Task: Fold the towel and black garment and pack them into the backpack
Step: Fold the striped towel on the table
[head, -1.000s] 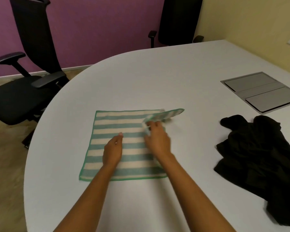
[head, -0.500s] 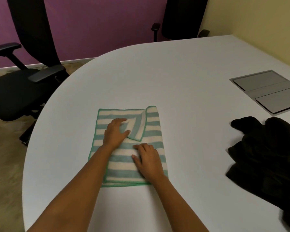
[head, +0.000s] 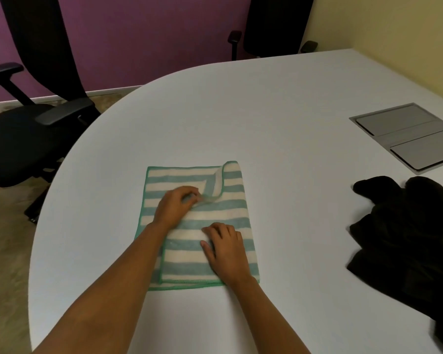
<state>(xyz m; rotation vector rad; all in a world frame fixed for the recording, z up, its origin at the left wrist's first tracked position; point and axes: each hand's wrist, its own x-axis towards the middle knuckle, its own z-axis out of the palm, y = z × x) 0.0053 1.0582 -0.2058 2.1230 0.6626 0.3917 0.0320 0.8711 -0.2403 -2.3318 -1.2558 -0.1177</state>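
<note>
- A black office chair [head: 23,139] stands beyond the desk [head: 266,111] rim, at ten o'clock from the towel [head: 215,215].
- The left hand [head: 175,208] pinches the towel's turned-back corner, fingers curled.
- The striped towel lies folded on the white desk.
- The right hand [head: 225,254] rests on its five o'clock part, fingers loosely flat, gripping nothing.
- The black garment [head: 404,231] lies crumpled at three o'clock, well apart.
</note>
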